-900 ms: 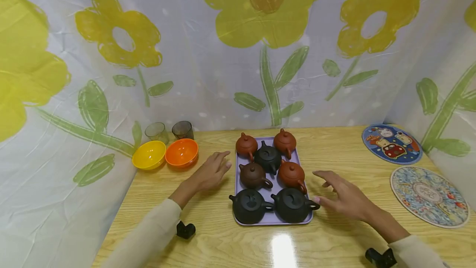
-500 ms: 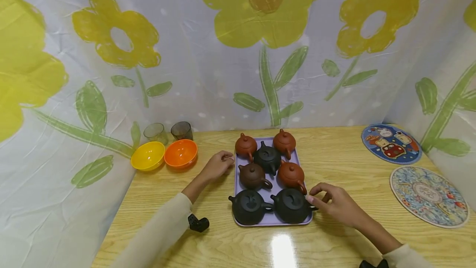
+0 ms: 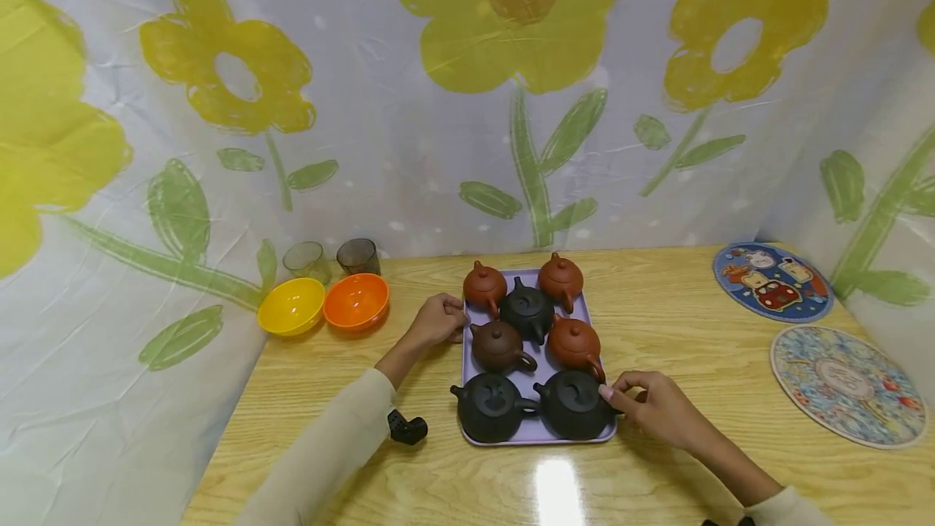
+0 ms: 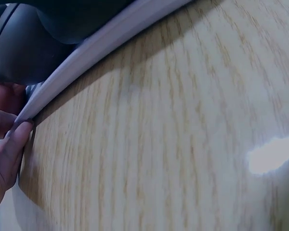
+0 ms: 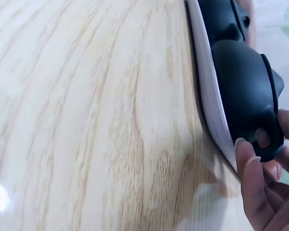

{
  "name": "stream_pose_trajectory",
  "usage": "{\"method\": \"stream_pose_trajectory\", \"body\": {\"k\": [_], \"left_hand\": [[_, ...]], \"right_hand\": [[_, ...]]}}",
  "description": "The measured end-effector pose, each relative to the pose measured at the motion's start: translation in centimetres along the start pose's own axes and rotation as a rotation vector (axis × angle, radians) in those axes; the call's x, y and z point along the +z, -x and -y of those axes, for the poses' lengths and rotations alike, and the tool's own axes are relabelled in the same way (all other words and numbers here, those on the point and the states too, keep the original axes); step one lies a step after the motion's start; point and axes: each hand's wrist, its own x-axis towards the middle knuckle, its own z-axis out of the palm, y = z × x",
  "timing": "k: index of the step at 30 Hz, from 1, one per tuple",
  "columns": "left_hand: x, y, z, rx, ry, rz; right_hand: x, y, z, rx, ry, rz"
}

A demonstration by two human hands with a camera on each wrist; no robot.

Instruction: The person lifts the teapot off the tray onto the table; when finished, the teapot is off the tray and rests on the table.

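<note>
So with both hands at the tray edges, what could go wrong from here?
1. Seven teapots sit loose and close together on the purple tray; a tilt could knock them together.
2. The right hand is beside the black teapot's handle and might nudge it.
3. The left hand pinches only the thin rim, so it might slip.

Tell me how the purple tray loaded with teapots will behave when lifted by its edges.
The purple tray looks thin, so it may flex. Seven teapots stand loose and close together, so tilting would likely slide or knock them. Each hand holding one side suggests keeping it level.

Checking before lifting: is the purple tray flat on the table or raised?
Flat: the purple plastic tray lies on the wooden table, no edge raised.
</note>
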Motion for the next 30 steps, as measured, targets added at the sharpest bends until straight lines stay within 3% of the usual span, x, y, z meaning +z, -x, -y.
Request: {"method": "stream_pose_trajectory", "body": {"k": [13,30], "left_hand": [[0.4,-0.2,0.0,-0.052,-0.031,-0.021],[0.4,-0.2,0.0,-0.043,-0.019,-0.003]], "right_hand": [[-0.3,0.2,0.4,0.055,-0.112,0.059],[-0.5,0.4,1.3,0.118,-0.163,0.072]]}}
